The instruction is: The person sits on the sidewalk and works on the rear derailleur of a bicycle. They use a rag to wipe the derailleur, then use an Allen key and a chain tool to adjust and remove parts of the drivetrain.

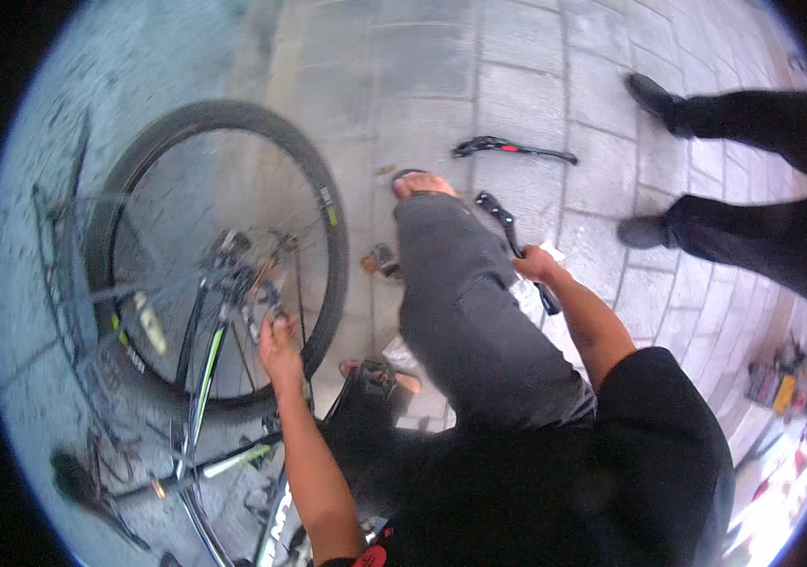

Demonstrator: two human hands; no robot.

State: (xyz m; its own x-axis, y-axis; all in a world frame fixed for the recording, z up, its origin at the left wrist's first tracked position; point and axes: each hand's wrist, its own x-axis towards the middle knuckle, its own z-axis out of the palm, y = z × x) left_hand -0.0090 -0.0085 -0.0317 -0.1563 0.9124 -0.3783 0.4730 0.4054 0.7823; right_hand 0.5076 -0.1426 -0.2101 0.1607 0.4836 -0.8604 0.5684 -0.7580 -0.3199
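Note:
A black bicycle kickstand (503, 216) runs through my right hand (538, 263), its lower end showing past my fingers. My right fingers are wrapped round it, beside my right leg. My left hand (278, 348) is closed at the hub area of a bicycle wheel (335, 274), against a small metallic part I cannot make out. The bicycle frame (197, 387), black with white and green marks, lies along my left side. A second black kickstand (540, 153) with a red mark rests on the paving beyond my right foot.
Another person's legs in dark trousers (744, 246) and shoes stand at the right. Small brownish and dark items (380, 261) lie between the wheel and my leg. Tools or parts with a yellow piece (783, 392) sit at the far right on the paving (517, 76).

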